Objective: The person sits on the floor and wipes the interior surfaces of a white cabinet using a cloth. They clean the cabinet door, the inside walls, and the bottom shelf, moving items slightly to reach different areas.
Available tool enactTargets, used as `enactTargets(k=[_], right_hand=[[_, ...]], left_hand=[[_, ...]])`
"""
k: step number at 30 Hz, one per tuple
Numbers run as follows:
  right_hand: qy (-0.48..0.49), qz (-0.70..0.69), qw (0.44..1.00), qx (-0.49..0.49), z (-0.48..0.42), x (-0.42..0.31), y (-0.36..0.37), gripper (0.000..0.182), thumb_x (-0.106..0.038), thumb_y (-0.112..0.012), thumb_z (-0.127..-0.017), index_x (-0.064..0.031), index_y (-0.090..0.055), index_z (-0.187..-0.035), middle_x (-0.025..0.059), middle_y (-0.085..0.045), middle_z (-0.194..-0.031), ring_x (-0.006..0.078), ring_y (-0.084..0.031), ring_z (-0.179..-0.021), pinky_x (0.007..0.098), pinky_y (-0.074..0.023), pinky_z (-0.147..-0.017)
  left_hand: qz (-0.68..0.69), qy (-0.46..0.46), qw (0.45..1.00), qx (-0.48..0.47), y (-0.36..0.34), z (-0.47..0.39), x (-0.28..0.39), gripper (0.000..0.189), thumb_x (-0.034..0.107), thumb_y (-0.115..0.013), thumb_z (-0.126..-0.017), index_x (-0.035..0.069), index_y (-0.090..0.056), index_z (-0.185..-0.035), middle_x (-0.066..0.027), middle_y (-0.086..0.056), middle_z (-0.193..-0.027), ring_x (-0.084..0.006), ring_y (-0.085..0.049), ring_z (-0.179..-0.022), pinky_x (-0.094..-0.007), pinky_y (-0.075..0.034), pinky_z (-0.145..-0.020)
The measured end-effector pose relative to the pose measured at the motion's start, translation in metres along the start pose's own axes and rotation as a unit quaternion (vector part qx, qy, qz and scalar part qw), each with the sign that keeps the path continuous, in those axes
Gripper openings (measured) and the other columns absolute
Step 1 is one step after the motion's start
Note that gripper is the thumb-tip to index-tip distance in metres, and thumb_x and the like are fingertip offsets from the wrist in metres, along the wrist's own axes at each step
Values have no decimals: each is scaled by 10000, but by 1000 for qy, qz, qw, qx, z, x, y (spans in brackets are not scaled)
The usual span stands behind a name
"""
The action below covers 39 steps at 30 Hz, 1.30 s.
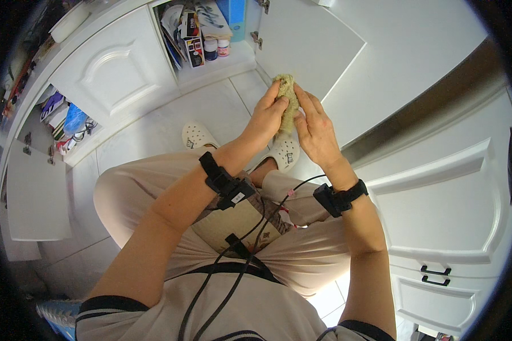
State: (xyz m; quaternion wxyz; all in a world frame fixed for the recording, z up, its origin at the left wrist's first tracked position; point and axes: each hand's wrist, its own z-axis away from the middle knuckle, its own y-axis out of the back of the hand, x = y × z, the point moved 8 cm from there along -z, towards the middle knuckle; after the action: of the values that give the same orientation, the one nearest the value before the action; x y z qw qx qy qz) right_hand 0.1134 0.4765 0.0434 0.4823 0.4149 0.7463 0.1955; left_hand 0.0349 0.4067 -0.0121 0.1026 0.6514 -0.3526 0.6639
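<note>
A crumpled yellow-green cloth (287, 87) is held between both hands, above one of my white clogs. My left hand (268, 111) grips its left side, with the thumb pressed over the front. On the opposite side, the fingers of my right hand (315, 128) lie along the cloth's edge. The cloth's underside is hidden. Just beyond the hands stands an opened white cabinet door (307, 47), and I cannot tell whether the cloth touches it.
At the top, an open cabinet compartment holds boxes (194, 52), two small jars (216, 49) and a blue file (234, 19). Another open compartment at left has a blue plastic bag (74, 119). Black cables (251, 251) run from my wrist straps. White cabinets (439, 204) stand at right.
</note>
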Motion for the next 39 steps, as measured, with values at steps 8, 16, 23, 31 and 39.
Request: enactTargets(k=[8, 16, 23, 31, 39], right_hand=[[-23, -71, 994, 85, 3, 23, 6, 646, -24, -568, -748, -70, -305, -1336, 237, -476, -1189, 427, -540, -1004, 425, -477, -818], [-122, 163, 977, 62, 7, 33, 10, 454, -21, -586, -707, -73, -462, -1141, 159, -526, -968, 368, -597, -793, 440, -504, -641], [-41, 202, 976, 66, 11, 28, 3, 226, -127, -602, -737, -88, -577, -958, 106, -529, -894, 306, -597, -751, 409, -504, -587], [-56, 215, 974, 38, 12, 29, 1, 187, -180, -593, -749, -90, -591, -912, 88, -498, -878, 281, -570, -801, 396, -489, -598], [-40, 223, 973, 47, 14, 24, 3, 179, -181, -591, -749, -85, -577, -900, 86, -497, -880, 280, -563, -845, 405, -489, -630]], left_hand=[[-229, -16, 970, -80, -24, 2, 11, 515, 220, -516, -903, 53, -359, -1364, -139, -518, -1249, -219, -463, -1189, -312, -368, -968], [-595, -323, 735, 38, -52, 34, 73, 256, 136, -621, -766, 82, -580, -1014, -112, -559, -912, -312, -565, -844, -388, -458, -713], [-473, -358, 804, -41, -70, 39, 76, 209, 130, -647, -751, 82, -613, -952, -84, -537, -884, -273, -556, -817, -369, -449, -736], [-483, -338, 803, -90, -80, 37, 73, 111, 116, -650, -743, 61, -619, -834, -65, -544, -846, -263, -552, -796, -367, -447, -737], [-490, -343, 796, -93, -82, 38, 75, 88, 106, -638, -742, 69, -603, -815, -70, -549, -848, -279, -555, -801, -372, -453, -735]])
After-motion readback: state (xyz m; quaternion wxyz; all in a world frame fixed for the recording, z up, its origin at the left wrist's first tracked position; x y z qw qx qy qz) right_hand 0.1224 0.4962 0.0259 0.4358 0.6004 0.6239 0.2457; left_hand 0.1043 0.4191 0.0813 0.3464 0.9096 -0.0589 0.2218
